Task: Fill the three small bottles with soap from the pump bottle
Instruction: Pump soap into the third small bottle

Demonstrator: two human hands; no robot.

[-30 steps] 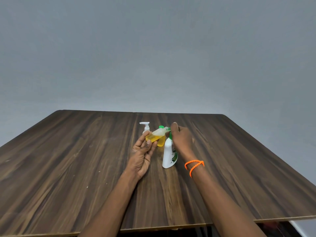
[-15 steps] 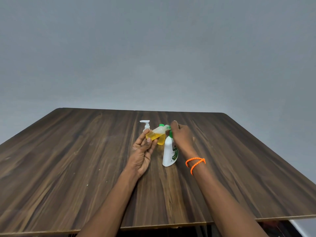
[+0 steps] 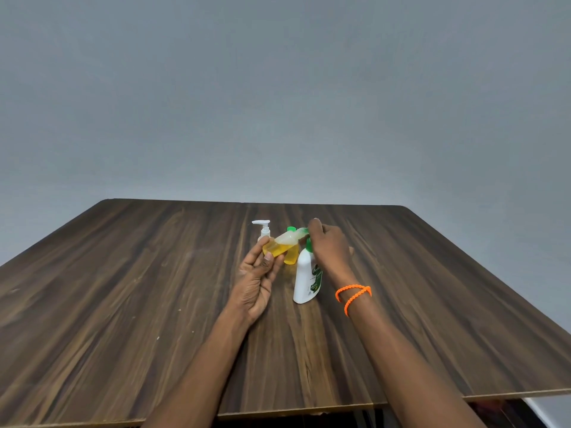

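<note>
small clear bottle, part full of yellow soap, tilted on its side above the table, neck toward the pump bottle. left hand grip: fingers curled round its base, closed on it. right hand sits on top of the white pump bottle, fingers bent over the green pump head; bottle upright on table. behind: a second yellow-filled small bottle with green cap, and a white-pump small bottle. orange band on right wrist.
</note>
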